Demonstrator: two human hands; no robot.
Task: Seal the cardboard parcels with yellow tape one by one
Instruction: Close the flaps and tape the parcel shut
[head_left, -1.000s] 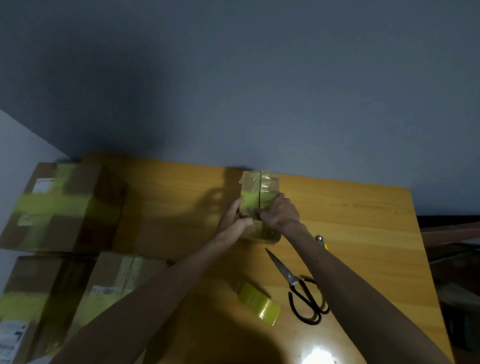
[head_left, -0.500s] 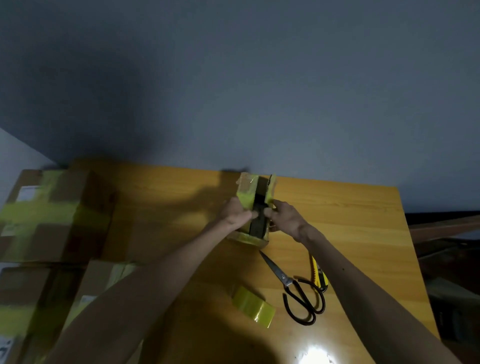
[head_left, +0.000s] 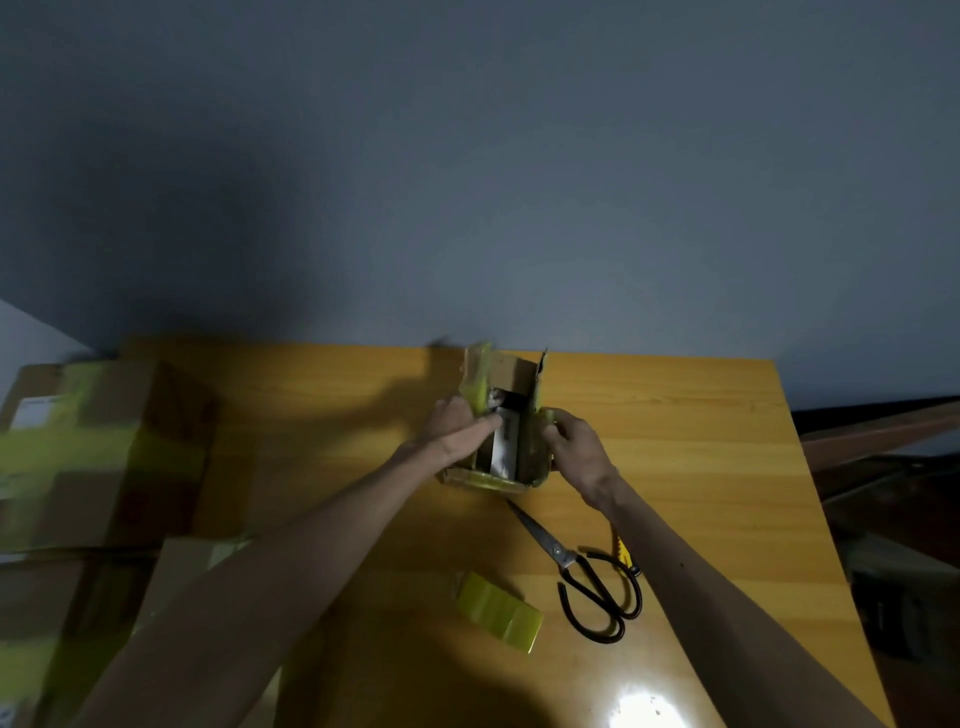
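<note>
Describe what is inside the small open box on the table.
A dark and pale item stands inside the box, between its raised flaps. What it is cannot be told; the left hand covers part, the walls hide its base.

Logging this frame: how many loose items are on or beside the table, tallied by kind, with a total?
Cardboard parcels: 4 (small open parcel, far-left box, near-left box, near-middle box)
Tape: 1 (yellow tape roll)
Scissors: 1
Utility knife: 1, partly hidden
Total: 7
</note>
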